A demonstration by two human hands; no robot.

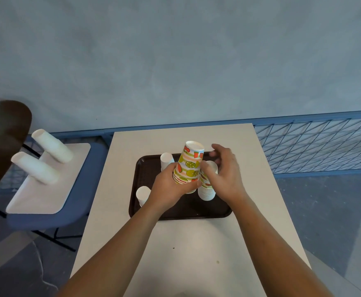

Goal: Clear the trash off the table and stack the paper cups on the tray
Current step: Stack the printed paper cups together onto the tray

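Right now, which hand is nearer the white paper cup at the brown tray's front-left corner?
Left: left hand is just right of the cup; right hand lies farther right.

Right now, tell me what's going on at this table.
A person is stacking paper cups on the brown tray on the white table. The left grip holds an upside-down stack of fruit-print cups over the tray. The right grip is open beside it, by a white cup stack. Two more white cups stand on the tray.
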